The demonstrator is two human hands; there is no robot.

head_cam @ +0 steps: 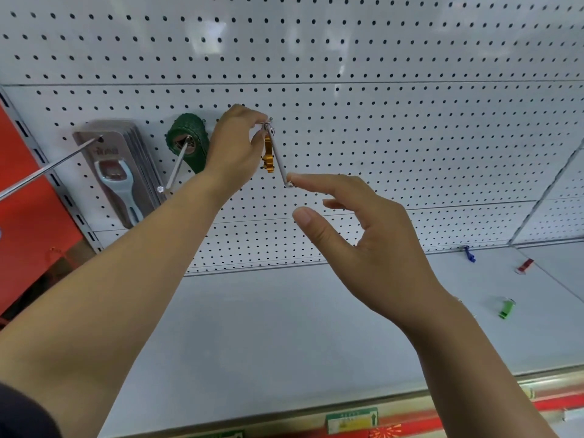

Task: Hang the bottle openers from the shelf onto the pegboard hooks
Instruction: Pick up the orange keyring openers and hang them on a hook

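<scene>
The left hand pinched the ring of the gold opener far up the hook, close to the pegboard. The opener hung upright just right of those fingers, while the right hand, fingers spread and loosely bent, touched the hook's near tip with its forefinger. Only the left hand looked placed to release it; on the white shelf below, off right, lay a blue opener, a red opener and a green opener, well apart.

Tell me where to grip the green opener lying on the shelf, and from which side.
Pinch the green opener across its long edges, coming from above: it lies flat on the shelf with nothing close by, so probably only its top and sides are free.
</scene>
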